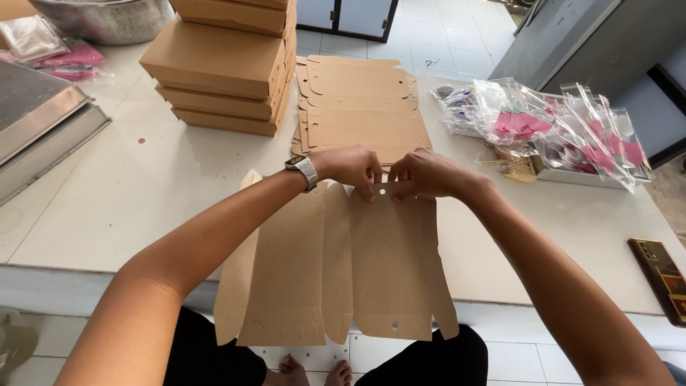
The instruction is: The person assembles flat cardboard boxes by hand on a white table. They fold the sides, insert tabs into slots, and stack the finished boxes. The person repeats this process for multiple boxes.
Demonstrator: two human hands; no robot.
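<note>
The flat brown cardboard box blank (pixel 336 264), matte and creased into panels with small punched holes, overhangs the near edge of the white table (pixel 128 207), hiding the person's lap. At its far edge, the left hand (pixel 350 168) and right hand (pixel 425 174) pinch a flap; the fingertips are partly hidden. Beyond the blank lie more flat blanks (pixel 361 100); beyond and left, stacked folded boxes (pixel 221 64), cut off above.

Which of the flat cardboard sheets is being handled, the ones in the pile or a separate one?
The separate unfolded box blank nearest the person, overhanging the table edge: both the left hand and right hand pinch its far flap. The stack of blanks behind lies untouched.
</note>
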